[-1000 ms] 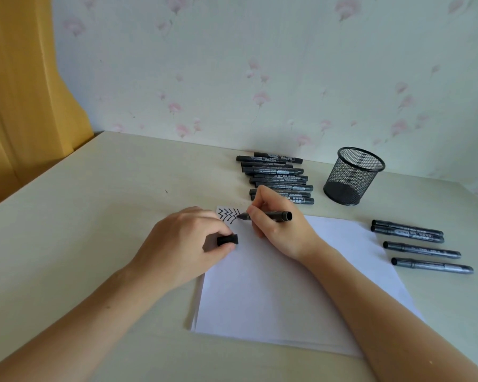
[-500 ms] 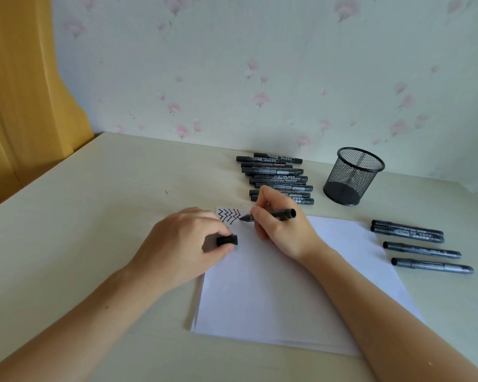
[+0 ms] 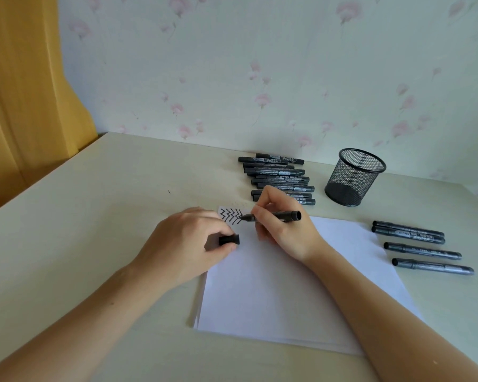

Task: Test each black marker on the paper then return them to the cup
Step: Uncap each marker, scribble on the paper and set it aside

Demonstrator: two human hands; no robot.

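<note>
The right hand (image 3: 284,230) pinches an uncapped black marker (image 3: 273,215), its tip at the zigzag marks (image 3: 231,215) in the far left corner of the white paper (image 3: 273,293). The left hand (image 3: 182,244) rests on the paper's edge, fingers curled around the marker cap (image 3: 229,240). A pile of markers (image 3: 279,177) lies beyond, beside the black mesh cup (image 3: 353,180); four markers (image 3: 420,248) lie to the right on the surface (image 3: 94,216).
</note>
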